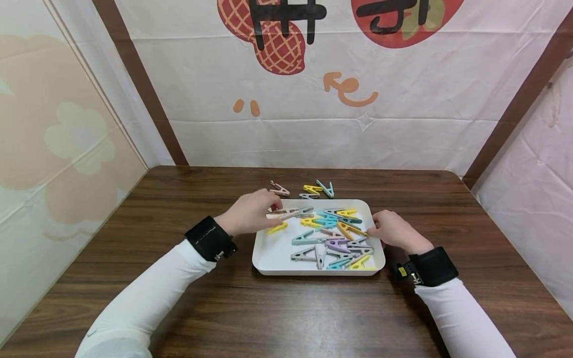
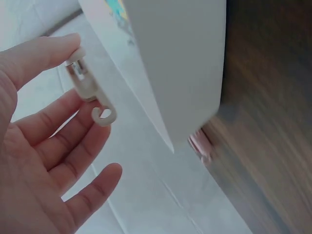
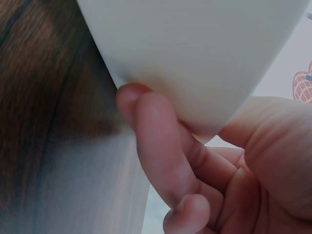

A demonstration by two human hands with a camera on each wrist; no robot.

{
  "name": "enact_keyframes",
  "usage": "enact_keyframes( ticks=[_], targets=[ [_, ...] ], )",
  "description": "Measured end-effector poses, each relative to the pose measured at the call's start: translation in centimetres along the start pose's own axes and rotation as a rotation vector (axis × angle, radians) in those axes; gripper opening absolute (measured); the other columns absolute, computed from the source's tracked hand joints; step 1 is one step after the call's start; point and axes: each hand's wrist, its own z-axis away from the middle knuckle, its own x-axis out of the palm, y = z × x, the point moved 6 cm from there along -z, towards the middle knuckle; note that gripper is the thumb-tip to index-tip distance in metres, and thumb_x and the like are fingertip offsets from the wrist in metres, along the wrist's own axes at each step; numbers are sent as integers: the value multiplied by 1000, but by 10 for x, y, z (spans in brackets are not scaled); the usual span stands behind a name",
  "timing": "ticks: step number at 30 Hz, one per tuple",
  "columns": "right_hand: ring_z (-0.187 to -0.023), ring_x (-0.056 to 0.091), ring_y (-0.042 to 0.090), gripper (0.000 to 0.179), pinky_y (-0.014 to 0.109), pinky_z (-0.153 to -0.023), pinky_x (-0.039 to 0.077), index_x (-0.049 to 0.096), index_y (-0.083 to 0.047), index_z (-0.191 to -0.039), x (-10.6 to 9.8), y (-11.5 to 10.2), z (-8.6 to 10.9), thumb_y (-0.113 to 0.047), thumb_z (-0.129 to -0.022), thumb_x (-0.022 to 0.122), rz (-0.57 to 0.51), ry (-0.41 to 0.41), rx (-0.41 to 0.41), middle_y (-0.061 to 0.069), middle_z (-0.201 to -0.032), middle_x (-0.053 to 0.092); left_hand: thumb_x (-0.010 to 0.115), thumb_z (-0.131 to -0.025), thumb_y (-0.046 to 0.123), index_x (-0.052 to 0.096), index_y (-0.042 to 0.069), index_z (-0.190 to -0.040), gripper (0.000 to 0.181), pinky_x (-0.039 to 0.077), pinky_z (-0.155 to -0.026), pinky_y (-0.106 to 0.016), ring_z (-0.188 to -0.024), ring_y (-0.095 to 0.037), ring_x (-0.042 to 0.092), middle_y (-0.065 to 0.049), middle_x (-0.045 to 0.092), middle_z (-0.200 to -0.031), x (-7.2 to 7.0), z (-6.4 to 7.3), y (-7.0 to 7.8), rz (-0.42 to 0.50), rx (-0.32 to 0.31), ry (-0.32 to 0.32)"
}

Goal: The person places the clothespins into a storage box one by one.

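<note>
My left hand (image 1: 250, 213) is over the left side of a white tray (image 1: 274, 257). In the left wrist view it pinches a beige clothespin (image 2: 87, 80) with a hooked end between thumb and fingers; the other fingers are spread. At the tray's right wall, my right hand (image 1: 396, 231) grips the rim, thumb over the edge and curled fingers (image 3: 158, 131) against the outside. Inside the tray lie several clothespins in blue, grey, purple, orange and yellow, mostly piled toward the right. A yellow clothespin (image 1: 277, 228) lies apart, just under my left fingertips.
Behind the tray, on the brown wooden table (image 1: 215, 308), lie a pinkish clothespin (image 1: 279, 189), a yellow one (image 1: 312, 189), a light blue one (image 1: 326, 189) and a greyish one (image 1: 309, 196). A printed white cloth (image 1: 403, 139) hangs along the table's back edge.
</note>
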Motion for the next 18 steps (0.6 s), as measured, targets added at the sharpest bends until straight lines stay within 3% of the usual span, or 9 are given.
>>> enact_keyframes(
  ticks=[9,18],
  targets=[
    [-52,53,15,32,28,-49,41,60,11,-116,1,2,1,-8,-91,59,10,10,-30,6,-72,60,79,-79,30,68,13,-86,21,38,-60,-28,-71,-13,45,7,54,-72,21,12,14,-66,97,-79],
    [-53,54,15,31,28,-49,41,60,11,-116,1,2,0,-7,-90,58,9,13,-32,6,-74,60,80,-77,32,70,14,-82,21,37,-60,-28,-70,-13,44,9,53,-70,27,17,11,-70,86,-85]
  ],
)
